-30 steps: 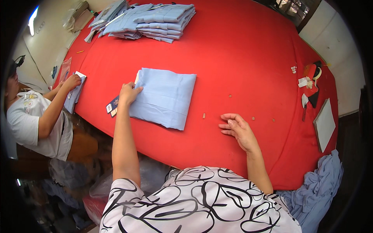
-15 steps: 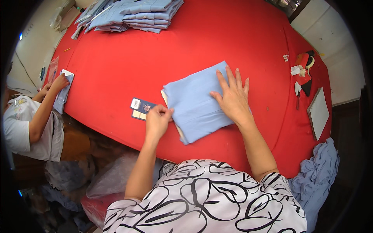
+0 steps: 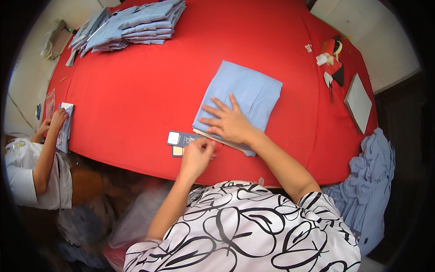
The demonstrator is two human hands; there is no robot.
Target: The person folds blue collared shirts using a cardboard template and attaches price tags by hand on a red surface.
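A light blue folded garment [image 3: 247, 86] lies on the red-covered table in front of me, a cream edge showing along its near side. My right hand [image 3: 231, 126] rests on its near part, open, with fingers spread. Just left of the garment's near edge is my left hand [image 3: 197, 156], its thumb and fingers pinched together. Dark blue hang tags [image 3: 180, 138] with white and cream labels stick out beyond its fingers, and a thin dark string seems to run towards the garment. The exact pinch point is hidden.
A stack of folded blue garments [image 3: 147, 27] stands at the far left. At the left edge, another person's hands [image 3: 58, 119] handle a blue piece. On the right lie a tape roll with small tools [image 3: 333, 56], a white board [image 3: 358, 104] and a crumpled blue cloth heap [image 3: 369, 177].
The garment has been turned on the table. My right hand has shifted from its right side to its near part. The left hand has moved right with the tags.
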